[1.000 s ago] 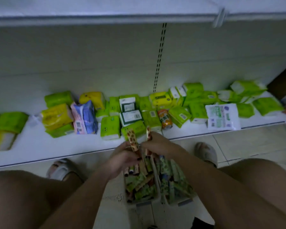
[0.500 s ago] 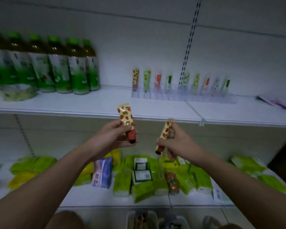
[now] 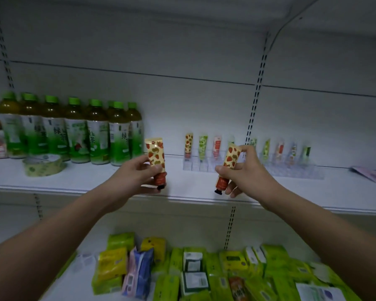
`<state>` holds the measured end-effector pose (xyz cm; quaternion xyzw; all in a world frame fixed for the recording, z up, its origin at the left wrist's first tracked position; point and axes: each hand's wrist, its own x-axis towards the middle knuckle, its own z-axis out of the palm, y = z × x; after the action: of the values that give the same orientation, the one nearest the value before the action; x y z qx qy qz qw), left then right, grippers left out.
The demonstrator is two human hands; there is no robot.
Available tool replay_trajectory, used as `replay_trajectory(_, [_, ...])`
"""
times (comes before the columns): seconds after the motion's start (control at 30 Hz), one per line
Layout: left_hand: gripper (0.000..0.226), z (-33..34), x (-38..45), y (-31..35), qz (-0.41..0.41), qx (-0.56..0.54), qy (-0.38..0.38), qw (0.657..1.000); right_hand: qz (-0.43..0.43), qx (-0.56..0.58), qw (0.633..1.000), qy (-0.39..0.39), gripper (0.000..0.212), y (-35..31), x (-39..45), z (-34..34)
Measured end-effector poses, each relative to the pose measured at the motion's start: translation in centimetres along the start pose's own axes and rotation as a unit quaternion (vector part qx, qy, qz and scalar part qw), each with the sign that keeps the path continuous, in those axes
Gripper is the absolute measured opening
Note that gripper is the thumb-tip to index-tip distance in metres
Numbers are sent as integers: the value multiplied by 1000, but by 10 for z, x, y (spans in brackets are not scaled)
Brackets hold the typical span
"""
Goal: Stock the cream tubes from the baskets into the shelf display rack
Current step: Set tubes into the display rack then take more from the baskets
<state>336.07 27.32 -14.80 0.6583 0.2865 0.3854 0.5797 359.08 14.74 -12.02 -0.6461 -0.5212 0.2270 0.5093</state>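
Observation:
My left hand (image 3: 137, 174) grips a yellow strawberry-print cream tube (image 3: 155, 158), held upright with its dark cap down, in front of the middle shelf. My right hand (image 3: 245, 172) pinches a second strawberry-print tube (image 3: 229, 165), tilted, cap down. Just behind the hands a clear display rack (image 3: 291, 170) stands on the shelf with several cream tubes upright in its back row, among them a strawberry tube (image 3: 188, 144) at the far left. The baskets are out of view.
Several green tea bottles (image 3: 74, 131) stand at the shelf's left, with a roll of green tape (image 3: 44, 165) in front of them. Green, yellow and blue tissue packs (image 3: 193, 268) fill the lower shelf. The white shelf edge (image 3: 182, 198) runs under my hands.
Both hands lifted a tube each out of the baskets on the floor and rose to the middle shelf. My view swung up from the floor to the rack.

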Motion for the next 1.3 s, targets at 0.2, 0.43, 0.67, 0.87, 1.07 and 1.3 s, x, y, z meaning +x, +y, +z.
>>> replay_trajectory(0.2, [28,12,35,-8,12,-5,22,1000,-35,11,998,45,33,-1,33,8])
replay_trajectory(0.43, [12,37,113,-23,73,11,94,993,-94,10,990,108,15,11,105,22])
replay_trajectory(0.67, [22,50,220,-38,129,1,204,970,-129,26,978,162,11,63,180,31])
replay_trajectory(0.87, [17,67,259,-57,168,-43,223,959,-179,22,955,235,7,70,260,34])
replay_trajectory(1.07, [18,69,269,-69,169,2,165,972,-244,-57,943,220,17,77,294,37])
replay_trajectory(1.3, [30,66,264,-66,161,57,158,973,-311,-175,908,217,18,86,294,39])
